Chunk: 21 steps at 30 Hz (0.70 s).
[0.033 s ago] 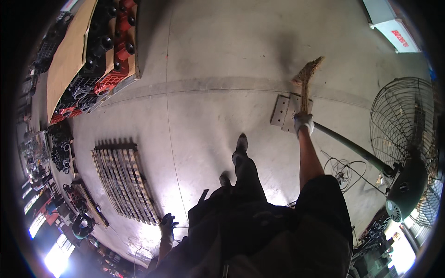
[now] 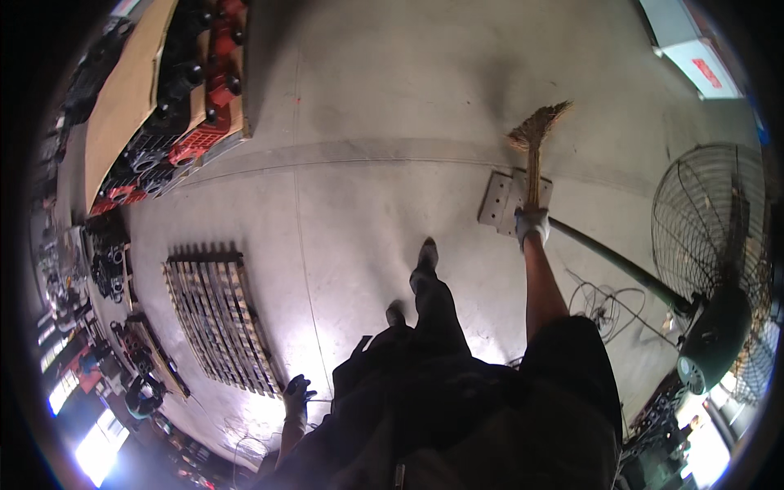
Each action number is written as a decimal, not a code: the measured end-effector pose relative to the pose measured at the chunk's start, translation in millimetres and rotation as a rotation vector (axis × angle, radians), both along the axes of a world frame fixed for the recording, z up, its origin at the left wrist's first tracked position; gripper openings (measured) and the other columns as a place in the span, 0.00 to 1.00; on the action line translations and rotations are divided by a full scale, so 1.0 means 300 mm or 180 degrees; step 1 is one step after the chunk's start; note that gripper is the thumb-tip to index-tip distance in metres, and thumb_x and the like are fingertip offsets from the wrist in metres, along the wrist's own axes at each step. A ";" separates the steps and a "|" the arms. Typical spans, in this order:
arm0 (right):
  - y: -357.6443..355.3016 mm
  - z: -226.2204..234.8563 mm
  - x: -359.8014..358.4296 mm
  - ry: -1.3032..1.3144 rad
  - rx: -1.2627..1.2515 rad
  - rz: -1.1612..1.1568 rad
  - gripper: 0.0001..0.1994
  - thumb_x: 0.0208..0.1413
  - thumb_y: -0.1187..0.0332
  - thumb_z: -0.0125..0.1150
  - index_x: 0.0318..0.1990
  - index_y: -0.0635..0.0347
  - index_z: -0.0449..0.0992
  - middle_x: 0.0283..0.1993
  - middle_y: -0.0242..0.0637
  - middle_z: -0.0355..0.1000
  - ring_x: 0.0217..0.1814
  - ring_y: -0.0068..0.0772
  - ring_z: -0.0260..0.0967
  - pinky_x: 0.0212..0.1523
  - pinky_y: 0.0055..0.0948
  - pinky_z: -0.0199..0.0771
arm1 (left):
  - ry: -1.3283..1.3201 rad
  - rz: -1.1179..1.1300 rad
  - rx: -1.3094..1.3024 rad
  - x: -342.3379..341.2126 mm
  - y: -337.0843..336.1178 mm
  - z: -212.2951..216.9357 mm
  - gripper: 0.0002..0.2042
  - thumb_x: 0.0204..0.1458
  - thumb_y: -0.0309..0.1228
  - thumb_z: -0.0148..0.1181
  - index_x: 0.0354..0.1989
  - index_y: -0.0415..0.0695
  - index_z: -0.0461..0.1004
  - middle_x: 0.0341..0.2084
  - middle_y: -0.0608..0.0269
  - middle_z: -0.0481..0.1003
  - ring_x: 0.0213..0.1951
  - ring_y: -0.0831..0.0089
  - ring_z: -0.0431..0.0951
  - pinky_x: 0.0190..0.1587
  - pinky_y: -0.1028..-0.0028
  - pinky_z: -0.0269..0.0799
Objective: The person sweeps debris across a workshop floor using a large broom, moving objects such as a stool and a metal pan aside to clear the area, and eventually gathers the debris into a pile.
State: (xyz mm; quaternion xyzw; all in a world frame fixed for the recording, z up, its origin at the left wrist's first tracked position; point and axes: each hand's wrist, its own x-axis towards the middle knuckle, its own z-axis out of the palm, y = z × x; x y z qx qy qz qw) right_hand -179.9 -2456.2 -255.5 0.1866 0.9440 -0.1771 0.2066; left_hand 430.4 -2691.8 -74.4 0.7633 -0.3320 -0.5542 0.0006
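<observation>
A straw broom [image 2: 535, 159] is gripped by my right hand [image 2: 532, 224], which wears a light glove and is stretched out ahead. Its bristles fan out away from me, above the grey floor. Beneath that hand and the broom lies the flat metal base plate [image 2: 496, 200] of a standing fan, with holes in it. My left hand [image 2: 296, 394] hangs low at my left side, in a dark-fingered glove, near a wooden pallet's corner. Its fingers are bent; a thin line shows beside it, and what they hold, if anything, is too small to make out.
The fan's green pole [image 2: 625, 265] slants right to its wire cage [image 2: 706, 212]. A loose cable [image 2: 608, 310] coils beside it. The slatted pallet [image 2: 216, 322] lies at left. Red and black castings [image 2: 196, 139] stand stacked at far left. A white box [image 2: 704, 69] is far right.
The broom and my right hand have shifted slightly left, and the bristles show a little wider. My left hand stays nearly where it was.
</observation>
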 end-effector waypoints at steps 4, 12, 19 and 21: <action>-0.152 -0.046 0.226 -0.0566 -0.1524 0.0440 0.15 0.43 0.62 0.59 0.36 0.58 0.65 0.22 0.38 0.66 0.15 0.30 0.63 0.15 0.31 0.66 | 0.0058 0.0119 0.0142 -0.021 0.007 -0.018 0.18 0.44 0.24 0.58 0.45 0.35 0.67 0.32 0.58 0.72 0.32 0.70 0.75 0.28 0.71 0.76; -0.970 0.041 0.502 -0.1165 -0.1036 0.3382 0.17 0.41 0.60 0.57 0.41 0.55 0.69 0.38 0.47 0.72 0.41 0.50 0.69 0.39 0.42 0.69 | 0.0166 0.0434 0.0089 -0.075 -0.184 -0.099 0.15 0.46 0.25 0.57 0.43 0.36 0.69 0.32 0.59 0.73 0.34 0.69 0.75 0.26 0.70 0.76; -1.516 -0.068 0.404 -0.0772 -0.0861 0.3841 0.15 0.46 0.61 0.51 0.41 0.58 0.70 0.36 0.47 0.72 0.41 0.48 0.69 0.40 0.40 0.69 | 0.0183 0.0513 -0.0167 -0.232 -0.583 -0.139 0.19 0.45 0.24 0.57 0.47 0.33 0.66 0.36 0.54 0.72 0.36 0.69 0.74 0.30 0.70 0.76; -1.612 -0.236 0.281 -0.0860 -0.0610 0.4048 0.15 0.45 0.60 0.53 0.40 0.57 0.71 0.37 0.47 0.72 0.42 0.48 0.69 0.40 0.40 0.69 | 0.0130 0.0419 -0.0101 -0.290 -0.688 -0.095 0.19 0.46 0.25 0.57 0.48 0.34 0.65 0.38 0.53 0.71 0.39 0.68 0.73 0.30 0.71 0.76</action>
